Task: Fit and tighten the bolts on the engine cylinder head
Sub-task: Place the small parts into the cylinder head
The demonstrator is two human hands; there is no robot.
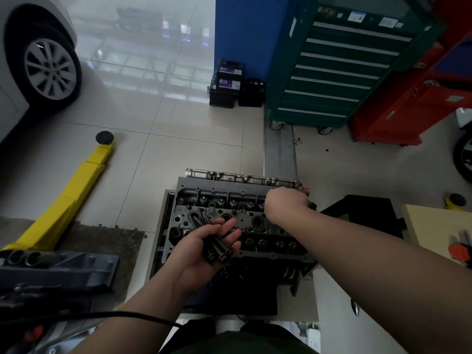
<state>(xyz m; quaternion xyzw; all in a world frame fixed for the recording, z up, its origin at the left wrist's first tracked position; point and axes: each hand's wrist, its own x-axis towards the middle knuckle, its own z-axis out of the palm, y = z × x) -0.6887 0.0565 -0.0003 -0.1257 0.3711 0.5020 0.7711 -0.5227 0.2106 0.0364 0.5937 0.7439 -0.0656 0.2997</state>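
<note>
We look down on a pale tiled floor in a workshop. At upper left a car wheel stands over the tiles; a yellow lift arm runs diagonally from lower left toward the middle. At upper right a green tool cabinet stands next to a red cabinet, with black batteries stacked left of them against a blue column. A wooden table is cut off by the right edge.

The top of the frame is hazy, and the tools on that table are too small to identify. Our right hand, at the head's upper right corner, shows only its back; we cannot tell whether it holds anything.

The cylinder head sits in the lower middle of the frame on a stand, dark grey metal with rows of round holes and valve seats. Our left hand, palm up over the head's left part, cradles a bundle of long dark bolts with loosely curled fingers.
</note>
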